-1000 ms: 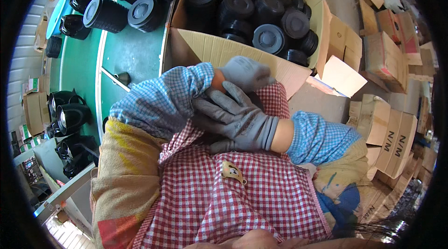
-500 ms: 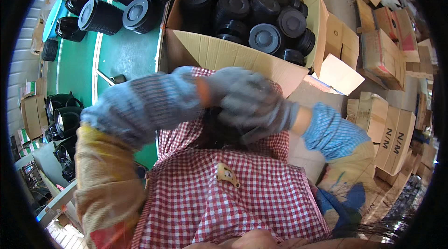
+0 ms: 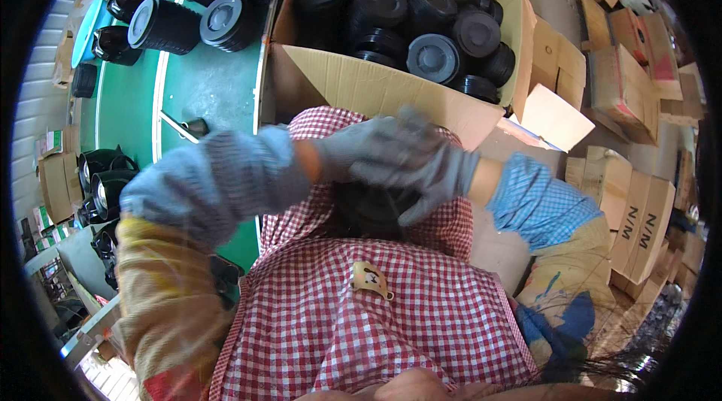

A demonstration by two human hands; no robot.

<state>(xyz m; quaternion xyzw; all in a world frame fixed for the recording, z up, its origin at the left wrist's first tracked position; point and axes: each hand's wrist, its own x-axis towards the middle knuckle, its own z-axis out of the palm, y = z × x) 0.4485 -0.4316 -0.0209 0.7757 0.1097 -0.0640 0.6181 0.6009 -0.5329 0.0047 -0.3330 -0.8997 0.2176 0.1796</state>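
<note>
My left hand, in a grey knitted glove, reaches in from the left over my lap. My right hand, gloved alike, crosses over its fingers, so what the left fingers do is hidden. The right fingers look stretched, with the thumb apart, though motion smears them. Just below both hands a dark, round-looking black object rests in my lap against the red-and-white checked apron. Its exact kind is unclear, and whether either hand touches it cannot be made out.
Ahead stands an open cardboard box full of black ribbed round parts. On the green table at left are stacks of black round parts and a small dark cylinder. Cardboard boxes pile up at right.
My hands have shifted slightly over the lap. The right fingers now look more spread, and more of the dark object shows under them. The surroundings have shifted slightly in view.
</note>
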